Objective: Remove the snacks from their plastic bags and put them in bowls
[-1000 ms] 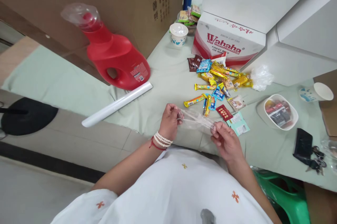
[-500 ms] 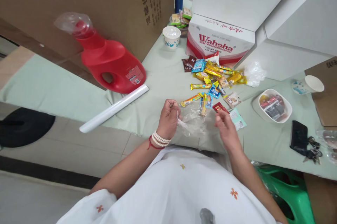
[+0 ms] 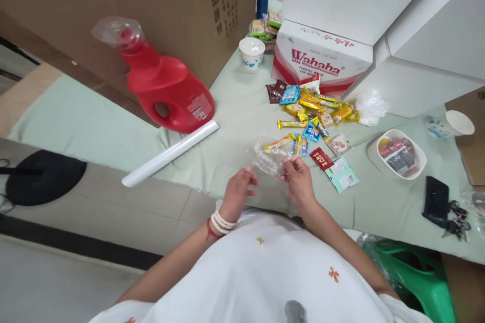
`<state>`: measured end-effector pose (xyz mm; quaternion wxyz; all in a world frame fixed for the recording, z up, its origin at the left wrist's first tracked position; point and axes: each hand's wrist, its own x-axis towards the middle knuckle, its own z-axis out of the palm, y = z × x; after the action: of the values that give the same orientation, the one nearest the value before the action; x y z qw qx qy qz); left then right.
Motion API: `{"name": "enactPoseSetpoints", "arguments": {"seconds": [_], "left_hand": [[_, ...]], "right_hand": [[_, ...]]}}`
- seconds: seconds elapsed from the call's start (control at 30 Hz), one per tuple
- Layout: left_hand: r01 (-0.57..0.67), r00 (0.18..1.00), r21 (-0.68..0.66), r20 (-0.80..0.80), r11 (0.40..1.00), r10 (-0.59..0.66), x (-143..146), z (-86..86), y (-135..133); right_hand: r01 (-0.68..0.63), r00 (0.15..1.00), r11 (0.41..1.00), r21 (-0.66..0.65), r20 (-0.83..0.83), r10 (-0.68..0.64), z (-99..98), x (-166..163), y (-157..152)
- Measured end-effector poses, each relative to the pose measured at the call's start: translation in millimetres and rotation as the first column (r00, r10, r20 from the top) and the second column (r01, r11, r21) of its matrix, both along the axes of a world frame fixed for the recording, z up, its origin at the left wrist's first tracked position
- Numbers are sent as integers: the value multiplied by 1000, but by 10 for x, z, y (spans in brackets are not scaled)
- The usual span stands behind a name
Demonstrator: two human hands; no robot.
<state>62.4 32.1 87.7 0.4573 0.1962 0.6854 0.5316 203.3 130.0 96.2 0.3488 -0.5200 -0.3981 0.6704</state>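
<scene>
So the right hand (image 3: 299, 179) has some clear plastic (image 3: 267, 160) pinched between thumb and fingers, and the loose part spreads out to the left, in front of a few yellow snacks (image 3: 293, 124) on the green cloth (image 3: 231, 110). Too crumpled to tell if it's a bag or a sheet tbh. The left hand (image 3: 238, 191) is half curled, bit blurry, looks like nothing's in it, near the plastic but apparently not touching. IMO stuff this thin wants a light pinch right on the edge, with the other hand taking the opposite edge so it doesn't bunch up. I'd keep it up off the snacks and the red packet (image 3: 322, 158) too, floppy film could easily drag them around
</scene>
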Motion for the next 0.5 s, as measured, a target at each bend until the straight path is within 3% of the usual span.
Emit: {"name": "enactPoseSetpoints", "arguments": {"seconds": [0.07,0.13,0.2,0.3,0.4,0.5], "left_hand": [[35,995,23,-90,999,-33,134,2,74],[-46,988,75,-141,996,57,142,-16,204],[-111,994,124,34,986,107,34,-31,296],[-61,915,117,404,991,9,-194,-9,307],[89,850,86,513,992,-120,-328,50,278],[220,806,107,541,970,-242,-361,86,313]], "right_hand": [[-62,998,998,8,23,62,2,-83,-76],[-119,991,992,45,65,116,16,-81,-103],[-108,992,988,114,83,98,55,28,-56],[-25,999,994,102,-43,30,157,317,125],[-70,982,995,-74,-182,56,244,572,328],[-69,985,988,-139,-167,45,239,692,495]]}}
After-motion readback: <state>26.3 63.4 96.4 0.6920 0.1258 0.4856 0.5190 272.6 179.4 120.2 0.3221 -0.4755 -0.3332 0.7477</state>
